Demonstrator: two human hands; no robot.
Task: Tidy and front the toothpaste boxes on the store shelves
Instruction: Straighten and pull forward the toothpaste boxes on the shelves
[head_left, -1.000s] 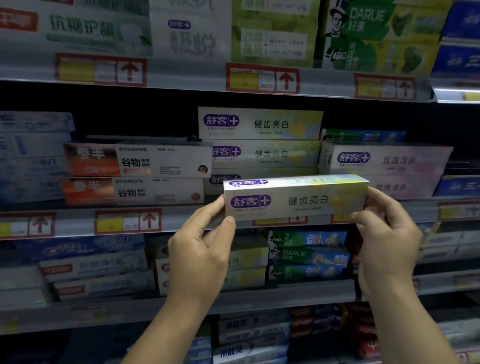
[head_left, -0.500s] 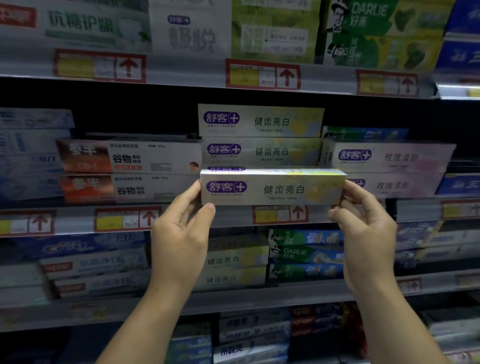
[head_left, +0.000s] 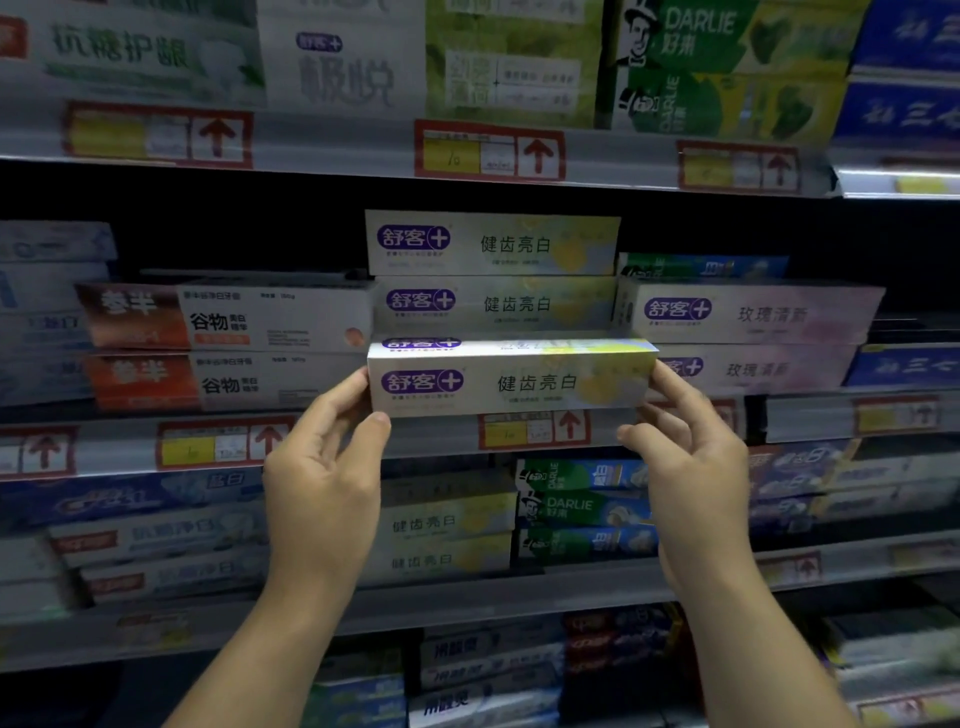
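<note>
A long pale toothpaste box (head_left: 511, 382) with a purple logo and a yellow-green end is at the front edge of the middle shelf (head_left: 431, 431), label facing me. My left hand (head_left: 324, 467) pinches its left end between thumb and fingers. My right hand (head_left: 685, 457) grips its right end the same way. It sits level below two matching boxes (head_left: 493, 273) stacked further back on the same shelf.
Orange-and-white boxes (head_left: 223, 345) are stacked to the left, pink-tinted boxes (head_left: 748, 332) to the right. The top shelf (head_left: 363, 150) carries more cartons, and red price tags (head_left: 532, 428) line the shelf rails. Lower shelves hold green Darlie boxes (head_left: 582, 506) and others.
Both hands carried the box up and left from in front of the price rail to the shelf's front, under the matching stack, and levelled it.
</note>
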